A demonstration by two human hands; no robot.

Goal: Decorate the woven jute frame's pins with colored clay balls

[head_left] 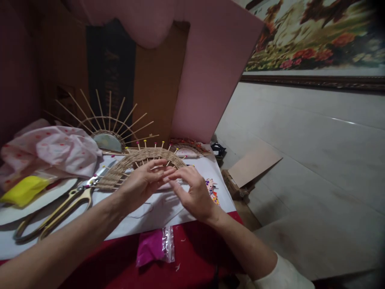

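My left hand (147, 178) and my right hand (192, 190) meet fingertip to fingertip above the table, in front of a woven half-ring (120, 170) of tan cord on thin sticks. Yellow and pink beads cap the stick ends. The fingers of both hands are drawn together, and anything small between them is too hidden to name. Large scissors (64, 208) lie left of my left wrist, blades toward the woven piece. A zip bag of magenta material (155, 247) lies below my hands on the red cloth.
Behind stands a second stick fan (110, 116) with a pale half-round centre. A polka-dot cloth (54, 150) and a yellow packet (25, 190) are at left. A third woven piece (189, 148) lies at back right, near a floral scrap (212, 190). The table's right edge borders a tiled wall (315, 168).
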